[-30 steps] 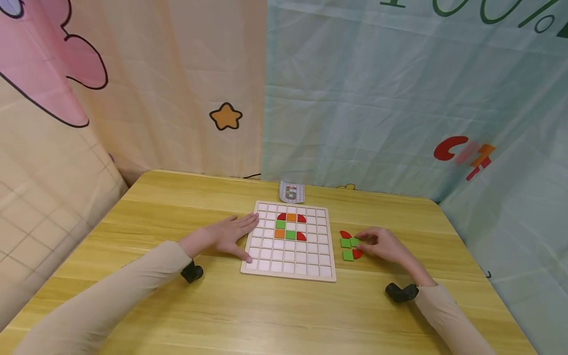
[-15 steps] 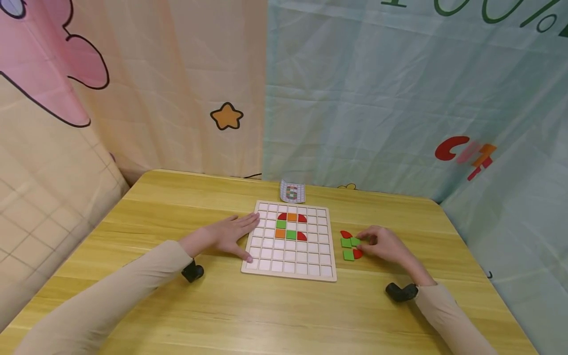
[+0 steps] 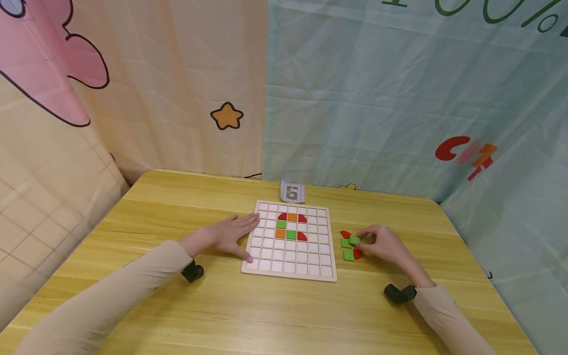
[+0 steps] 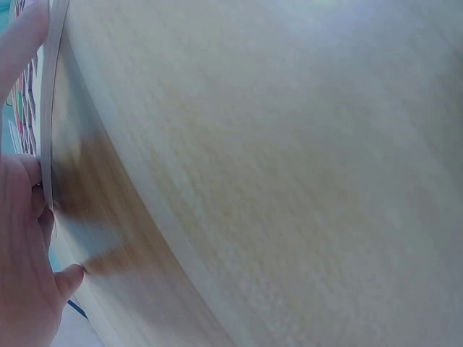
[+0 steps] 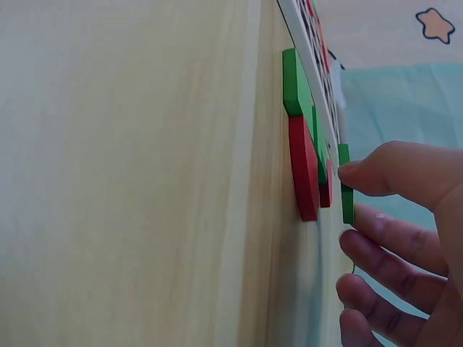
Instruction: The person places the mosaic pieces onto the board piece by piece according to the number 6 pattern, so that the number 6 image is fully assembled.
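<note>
A white gridded board (image 3: 284, 261) lies in the middle of the wooden table (image 3: 266, 315), with red, orange and green tiles (image 3: 290, 234) set in its upper cells. My left hand (image 3: 230, 232) rests flat on the table with straight fingers touching the board's left edge (image 4: 47, 108). My right hand (image 3: 377, 242) is to the right of the board and pinches a green square tile (image 3: 354, 240) (image 5: 346, 184) between thumb and fingertip, just clear of the table. Close beside it lie loose tiles: a red one (image 3: 345, 234), two green ones (image 3: 348, 255) and another red one (image 5: 304, 170).
A small pattern card (image 3: 292, 192) stands behind the board at the table's far edge. Printed cloth walls (image 3: 355, 98) close in the back and sides. Small black cameras (image 3: 192, 271) sit at both wrists.
My right hand has lifted the pinched green tile slightly off the table. My left hand and the board have not moved.
</note>
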`<state>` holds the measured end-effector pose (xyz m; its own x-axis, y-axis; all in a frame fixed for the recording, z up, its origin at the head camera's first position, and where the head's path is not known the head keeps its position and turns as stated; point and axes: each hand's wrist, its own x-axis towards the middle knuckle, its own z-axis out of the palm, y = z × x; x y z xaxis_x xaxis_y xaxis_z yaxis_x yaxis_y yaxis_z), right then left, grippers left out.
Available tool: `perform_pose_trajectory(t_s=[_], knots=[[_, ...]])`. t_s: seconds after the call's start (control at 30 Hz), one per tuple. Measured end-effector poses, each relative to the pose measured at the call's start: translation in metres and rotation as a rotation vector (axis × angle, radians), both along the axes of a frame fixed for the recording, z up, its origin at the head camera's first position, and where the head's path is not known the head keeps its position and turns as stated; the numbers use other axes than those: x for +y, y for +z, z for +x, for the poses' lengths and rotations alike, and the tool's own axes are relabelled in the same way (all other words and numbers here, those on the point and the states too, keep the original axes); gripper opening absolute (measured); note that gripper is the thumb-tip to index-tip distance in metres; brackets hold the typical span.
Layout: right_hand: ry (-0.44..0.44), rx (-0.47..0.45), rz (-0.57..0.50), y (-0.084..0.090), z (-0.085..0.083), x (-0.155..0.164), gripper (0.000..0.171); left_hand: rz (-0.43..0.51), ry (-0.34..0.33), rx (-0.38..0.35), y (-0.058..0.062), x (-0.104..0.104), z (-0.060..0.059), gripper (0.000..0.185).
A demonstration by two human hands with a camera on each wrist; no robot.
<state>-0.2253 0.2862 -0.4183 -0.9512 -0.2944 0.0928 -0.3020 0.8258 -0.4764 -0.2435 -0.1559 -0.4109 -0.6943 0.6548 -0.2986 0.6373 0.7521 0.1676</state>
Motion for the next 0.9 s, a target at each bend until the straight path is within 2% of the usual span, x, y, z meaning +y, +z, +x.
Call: perform_pose_trajectory(t_s=[0.13,0.37,0.9], knots=[[-0.005,-0.003,-0.001,0.001,0.002,-0.006,0.026,0.002,-0.002,-0.006,0.001,0.0,0.0,0.112],[0.039,0.032,-0.008,0.001,0.003,-0.019,0.025,-0.001,0.003,-0.009,0.0,-0.001,0.001,0.113],[0.103,0.037,-0.046,-0.003,0.0,-0.048,0.026,0.004,0.0,-0.003,0.002,-0.001,0.0,0.113]])
